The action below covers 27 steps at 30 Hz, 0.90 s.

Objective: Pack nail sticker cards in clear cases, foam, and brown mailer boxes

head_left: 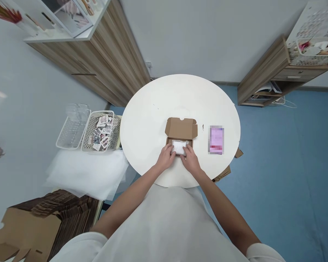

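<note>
An opened cardboard mailer box (182, 128) lies on the round white table (153, 105), its lid folded back away from me. Inside its tray sits a white wrapped packet (179, 147). My left hand (165, 158) grips the packet's left end, fingers curled over the box edge. At the right end, my right hand (190, 160) holds the packet with thumb and fingers. The undersides of the packet and some fingertips are hidden. To the right of the box lies a pink, pixelated rectangular item (216, 140), apart from both hands.
Left of the table stand a white basket of small printed packets (101, 131) and a basket of clear plastic pieces (73, 127). Translucent sheets (87, 173) lie nearer me, above stacked flat cardboard boxes (43, 225). Cardboard pieces (223, 174) show below the table's right edge.
</note>
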{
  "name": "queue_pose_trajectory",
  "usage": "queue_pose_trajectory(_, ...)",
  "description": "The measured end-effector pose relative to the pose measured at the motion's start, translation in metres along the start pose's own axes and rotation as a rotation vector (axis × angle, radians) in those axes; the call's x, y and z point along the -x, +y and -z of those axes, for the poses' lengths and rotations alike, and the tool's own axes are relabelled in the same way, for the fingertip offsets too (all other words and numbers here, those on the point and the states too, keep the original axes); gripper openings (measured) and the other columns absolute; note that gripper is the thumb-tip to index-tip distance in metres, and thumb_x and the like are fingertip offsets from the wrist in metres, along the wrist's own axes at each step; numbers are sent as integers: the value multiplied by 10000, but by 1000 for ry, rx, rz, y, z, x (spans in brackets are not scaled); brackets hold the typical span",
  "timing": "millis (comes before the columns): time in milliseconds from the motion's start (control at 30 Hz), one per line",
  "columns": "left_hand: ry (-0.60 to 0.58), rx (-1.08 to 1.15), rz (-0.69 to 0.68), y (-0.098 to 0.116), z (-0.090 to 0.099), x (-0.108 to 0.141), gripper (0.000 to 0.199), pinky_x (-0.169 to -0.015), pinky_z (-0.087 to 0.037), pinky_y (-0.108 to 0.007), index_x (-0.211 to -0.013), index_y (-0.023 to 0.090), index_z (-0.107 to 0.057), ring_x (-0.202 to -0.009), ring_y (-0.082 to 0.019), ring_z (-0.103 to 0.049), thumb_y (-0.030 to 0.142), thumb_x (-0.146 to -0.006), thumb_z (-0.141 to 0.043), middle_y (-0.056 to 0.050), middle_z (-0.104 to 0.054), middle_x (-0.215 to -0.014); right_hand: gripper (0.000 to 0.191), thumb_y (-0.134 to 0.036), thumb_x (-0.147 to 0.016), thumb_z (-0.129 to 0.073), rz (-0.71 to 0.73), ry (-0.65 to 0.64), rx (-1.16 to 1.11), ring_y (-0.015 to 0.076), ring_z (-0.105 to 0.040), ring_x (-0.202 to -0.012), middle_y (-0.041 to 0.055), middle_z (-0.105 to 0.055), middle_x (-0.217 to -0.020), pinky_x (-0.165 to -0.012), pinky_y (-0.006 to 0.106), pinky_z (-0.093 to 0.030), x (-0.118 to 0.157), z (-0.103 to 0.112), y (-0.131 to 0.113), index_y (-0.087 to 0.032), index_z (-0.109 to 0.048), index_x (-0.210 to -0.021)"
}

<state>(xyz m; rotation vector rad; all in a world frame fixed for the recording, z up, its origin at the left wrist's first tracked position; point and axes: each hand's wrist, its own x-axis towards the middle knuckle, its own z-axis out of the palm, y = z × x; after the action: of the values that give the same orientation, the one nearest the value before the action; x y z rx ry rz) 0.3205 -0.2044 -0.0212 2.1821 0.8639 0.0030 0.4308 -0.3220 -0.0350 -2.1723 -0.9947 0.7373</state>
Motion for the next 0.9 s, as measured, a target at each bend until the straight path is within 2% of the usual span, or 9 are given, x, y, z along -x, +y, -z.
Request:
queue_pose_trajectory(67, 101, 43, 8, -7, 6, 3, 428, -1020, -275, -381, -1205, 147, -444, -1246, -227, -313, 370, -852, -352, -131, -366, -1324, 446, -246, -778, -455, 20, 113, -49, 233, -353, -1222, 120, -363, -1319, -971, 400, -347, 2, 9, 6, -192, -427, -1220)
queue_pose_trajectory(133, 138, 121, 91, -17, 12, 3, 446, -1003, -296, -368, -1218, 151, -429, -1228, -217, -343, 395, -856, -340, -133, -383, -1311, 466, -287, -771, -472, -42, 191, -102, 234, -369, -1207, 124, -407, -1283, -993, 407, -322, 1, 17, 14, -185, -430, -1224)
queue_pose_trajectory(200, 98, 228, 205, -26, 16, 2, 468, -965, -333, -354, -1226, 158, -420, -1191, -210, -396, 429, -858, -324, -134, -407, -1299, 514, -346, -762, -485, -175, 191, -201, 239, -426, -1157, 132, -430, -1269, -968, 406, -348, -1, 20, 21, -172, -418, -1241)
queue_pose_trajectory(267, 38, 325, 273, -34, 17, -1, 476, -918, -369, -342, -1210, 168, -437, -1140, -202, -449, 461, -856, -310, -126, -455, -1266, 543, -397, -759, -482, -296, 133, -343, 228, -491, -1088, 129, -460, -1254, -921, 387, -392, -2, 17, 25, -170, -414, -1248)
queue_pose_trajectory(400, -31, 408, 223, -40, 19, 0, 444, -821, -411, -325, -1092, 188, -525, -977, -181, -534, 481, -852, -293, -77, -593, -1062, 500, -397, -748, -489, -353, 102, -534, 197, -544, -1020, 82, -540, -1188, -894, 359, -412, 4, 0, 20, -192, -467, -1203)
queue_pose_trajectory(567, -55, 386, 145, -53, 32, 18, 425, -731, -420, -301, -931, 168, -578, -798, -165, -544, 468, -847, -288, -41, -615, -855, 464, -368, -740, -495, -343, 139, -583, 186, -566, -989, 65, -560, -1172, -857, 336, -437, 23, -23, -3, -193, -504, -1169)
queue_pose_trajectory(767, -37, 342, 147, -90, 53, 53, 419, -698, -425, -296, -860, 181, -584, -771, -176, -540, 469, -841, -280, -31, -615, -813, 461, -353, -726, -511, -326, 120, -516, 189, -579, -970, 68, -563, -1168, -839, 323, -449, 48, -61, -34, -193, -516, -1158)
queue_pose_trajectory(900, -44, 351, 138, -115, 58, 68, 433, -727, -432, -302, -842, 204, -589, -817, -188, -553, 475, -843, -252, -33, -630, -872, 493, -383, -735, -500, -304, 127, -520, 186, -582, -957, 74, -556, -1176, -839, 332, -451, 59, -85, -41, -191, -484, -1190)
